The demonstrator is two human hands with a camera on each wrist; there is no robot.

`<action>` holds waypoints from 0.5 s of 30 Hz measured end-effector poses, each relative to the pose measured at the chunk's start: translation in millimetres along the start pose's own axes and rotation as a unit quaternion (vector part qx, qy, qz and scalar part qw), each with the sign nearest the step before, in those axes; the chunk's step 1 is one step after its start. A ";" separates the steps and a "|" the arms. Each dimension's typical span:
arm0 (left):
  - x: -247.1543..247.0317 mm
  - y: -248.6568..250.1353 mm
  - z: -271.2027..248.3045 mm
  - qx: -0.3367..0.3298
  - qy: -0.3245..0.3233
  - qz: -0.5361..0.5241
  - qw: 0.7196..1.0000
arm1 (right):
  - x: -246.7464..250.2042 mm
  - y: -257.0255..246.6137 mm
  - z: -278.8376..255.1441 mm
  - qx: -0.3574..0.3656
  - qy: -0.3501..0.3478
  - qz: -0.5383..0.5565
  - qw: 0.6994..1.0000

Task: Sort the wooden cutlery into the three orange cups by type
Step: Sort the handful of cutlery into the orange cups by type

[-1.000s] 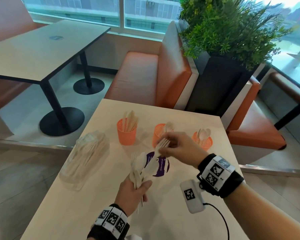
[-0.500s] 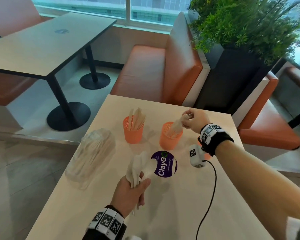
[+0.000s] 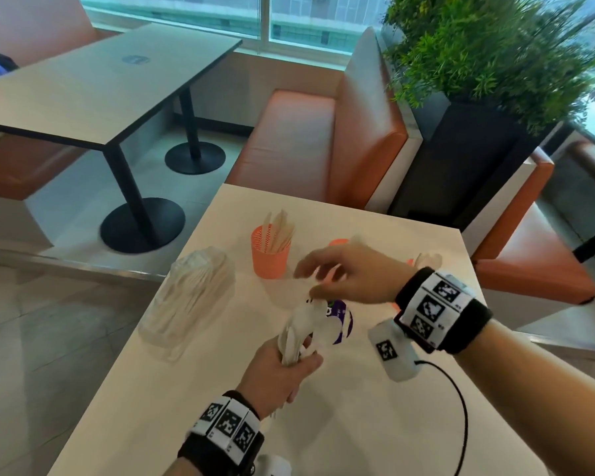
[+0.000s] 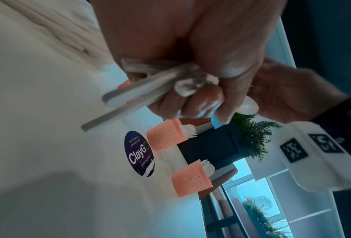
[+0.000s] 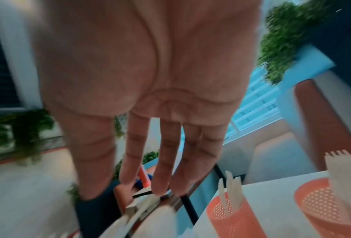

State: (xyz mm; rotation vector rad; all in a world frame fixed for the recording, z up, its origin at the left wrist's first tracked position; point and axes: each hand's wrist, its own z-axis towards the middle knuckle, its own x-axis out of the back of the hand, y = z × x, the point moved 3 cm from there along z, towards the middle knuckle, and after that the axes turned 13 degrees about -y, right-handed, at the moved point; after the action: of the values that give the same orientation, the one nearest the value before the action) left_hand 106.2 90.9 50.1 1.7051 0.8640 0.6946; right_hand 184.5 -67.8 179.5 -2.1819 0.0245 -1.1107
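My left hand (image 3: 299, 359) grips a bundle of pale wooden cutlery (image 3: 301, 329) upright above the table; the left wrist view shows my fingers (image 4: 201, 96) curled round its handles (image 4: 150, 83). My right hand (image 3: 318, 280) hovers over the bundle's top, fingers straight and spread, holding nothing (image 5: 150, 161). Three orange mesh cups stand in a row behind. The left cup (image 3: 270, 255) holds knives. The middle cup (image 4: 164, 138) holds forks and the right cup (image 4: 191, 180) spoons. In the head view my right hand and wrist hide most of those two.
A clear plastic bag of more cutlery (image 3: 189, 300) lies on the table's left side. A purple round sticker (image 3: 340, 321) is under the bundle. A black cable (image 3: 461, 407) runs from my right wrist. An orange bench (image 3: 323, 146) and a planter (image 3: 478, 149) stand beyond the far edge.
My right hand carried a fork from the bundle to the middle cup, let it go there, and has come back empty over the bundle. The left hand kept its hold.
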 end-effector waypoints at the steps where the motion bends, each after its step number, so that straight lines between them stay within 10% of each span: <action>1: -2.5 2.0 -1.0 -0.003 -0.006 0.006 1.000 | -9.5 -6.2 -0.2 0.003 -0.041 -0.013 0.999; 15: -13.6 17.2 -29.2 -0.015 -0.101 0.036 0.994 | -9.9 -13.5 -16.2 0.013 -0.159 0.073 0.985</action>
State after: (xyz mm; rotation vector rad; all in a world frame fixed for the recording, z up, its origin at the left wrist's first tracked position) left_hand 78.9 92.3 74.3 1.7519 0.6502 0.5673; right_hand 162.8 -63.5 186.9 -2.2690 0.0271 -0.6709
